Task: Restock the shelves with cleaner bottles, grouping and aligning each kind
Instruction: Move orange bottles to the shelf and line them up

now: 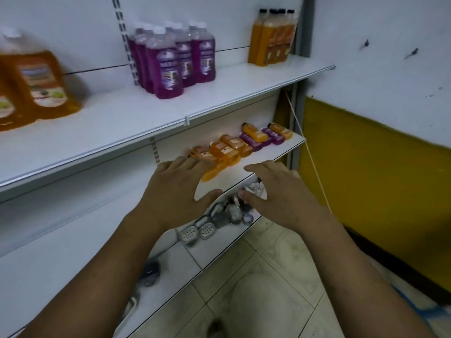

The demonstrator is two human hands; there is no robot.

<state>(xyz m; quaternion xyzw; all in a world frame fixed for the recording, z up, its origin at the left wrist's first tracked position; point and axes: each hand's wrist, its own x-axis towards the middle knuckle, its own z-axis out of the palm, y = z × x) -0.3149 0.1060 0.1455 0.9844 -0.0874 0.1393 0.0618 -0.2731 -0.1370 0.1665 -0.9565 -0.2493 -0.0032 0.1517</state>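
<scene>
- White upper shelf point(146, 118): a tight cluster of purple bottles point(170, 59) with white caps stands upright near the middle. Orange bottles point(271, 37) with dark caps stand grouped in the far right corner against the back panel. Big amber jugs point(41, 81) sit at the left, badly blurred.
- Middle shelf point(273, 154): small orange bottles point(227, 147) run in a loose row along the back, leaning or lying rather than upright. Two small purple bottles point(251, 141) are mixed in among the orange ones toward the right end.
- Left hand point(175, 189): palm down, fingers straight and spread, gripping nothing. Its fingertips overlap the nearest small orange bottles; I can't be sure from this angle whether they touch or hover just above.
- Right hand point(280, 191): palm down, fingers extended and relaxed, empty. It is over the front edge of the middle shelf, just beside the left hand, thumbs pointing toward each other with a gap between.
- Lower shelf point(170, 262): soap dishes point(197, 231) and some small items I can't identify, seen between the two wrists.
- Thin cord point(310, 152) runs diagonally down past the shelving's right end, with a yellow wall point(366, 179) behind it and a tiled floor point(268, 252) below.
</scene>
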